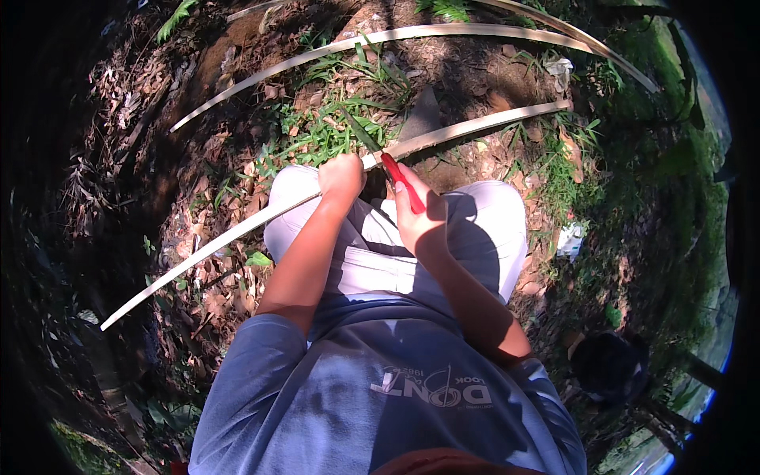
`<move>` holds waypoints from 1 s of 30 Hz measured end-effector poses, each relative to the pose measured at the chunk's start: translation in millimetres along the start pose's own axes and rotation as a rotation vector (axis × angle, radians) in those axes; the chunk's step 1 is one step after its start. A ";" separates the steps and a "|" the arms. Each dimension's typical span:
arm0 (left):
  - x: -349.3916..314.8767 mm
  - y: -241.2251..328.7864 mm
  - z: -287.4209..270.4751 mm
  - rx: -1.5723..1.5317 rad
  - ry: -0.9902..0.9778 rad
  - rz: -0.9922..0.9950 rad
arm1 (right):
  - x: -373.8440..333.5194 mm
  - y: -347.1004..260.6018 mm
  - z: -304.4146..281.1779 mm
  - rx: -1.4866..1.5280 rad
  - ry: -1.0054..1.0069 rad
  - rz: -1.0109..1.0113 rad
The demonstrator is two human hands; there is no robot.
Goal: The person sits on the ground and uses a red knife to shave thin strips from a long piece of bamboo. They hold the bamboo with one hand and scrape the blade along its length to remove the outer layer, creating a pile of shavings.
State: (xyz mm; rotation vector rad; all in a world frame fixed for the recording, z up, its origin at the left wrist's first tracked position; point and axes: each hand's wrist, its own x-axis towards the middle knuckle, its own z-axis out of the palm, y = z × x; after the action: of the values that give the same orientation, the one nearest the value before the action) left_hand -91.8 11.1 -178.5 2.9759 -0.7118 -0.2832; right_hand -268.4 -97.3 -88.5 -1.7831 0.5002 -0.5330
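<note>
A long pale strip of wood or split bamboo [229, 236] slants across my lap, its low end at the left and its other end at the far right. Around its middle is my left hand [342, 176], closed in a fist. My right hand [422, 218] is wrapped round the red handle of a knife [402, 182]. The knife's dark blade points away and to the left, crossing the strip just right of my left fist. Whether the edge bites into the strip, I cannot tell.
Beyond my knees another pale strip [380, 36] lies curved over the ground, with a further strip [586, 38] crossing its right end. A grey wedge-shaped thing [422, 117] sits just beyond the knife. White litter [570, 240] and a dark round object [608, 366] are at the right.
</note>
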 end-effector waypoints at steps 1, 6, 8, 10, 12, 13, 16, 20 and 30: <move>-0.1 1.2 -2.8 0.000 -0.027 -0.012 | -0.2 2.3 0.2 -0.001 0.001 0.027; 2.6 6.8 -28.8 -0.015 -0.149 -0.042 | 16.3 8.7 -8.7 0.102 -0.025 -0.026; 5.3 7.7 -41.8 -0.022 -0.166 -0.039 | 22.6 3.7 -9.9 0.113 -0.047 -0.013; 9.7 5.5 -51.1 -0.016 -0.176 -0.056 | 27.3 -12.6 -8.4 0.089 -0.084 0.029; 11.3 -1.2 -62.4 -0.003 -0.187 -0.090 | 30.8 -18.6 -6.5 0.133 -0.099 0.035; 10.8 -4.2 -68.2 0.004 -0.176 -0.084 | 30.8 -22.5 -6.9 0.163 -0.092 0.013; 1.6 -13.4 -81.2 0.013 -0.156 -0.109 | 24.2 -36.9 -0.5 0.207 -0.110 0.015; -30.0 -30.3 -81.4 -0.031 -0.060 -0.101 | -0.8 -48.5 6.9 0.227 -0.150 -0.072; -9.2 -51.6 -61.3 -0.109 -0.185 -0.171 | 4.8 -12.7 24.6 0.245 -0.152 -0.125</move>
State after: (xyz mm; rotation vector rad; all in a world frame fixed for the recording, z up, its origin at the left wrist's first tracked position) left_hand -65.2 62.7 -122.6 2.9348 -0.4400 -0.5940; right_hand -249.2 -77.8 -81.9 -1.6111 0.2093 -0.5169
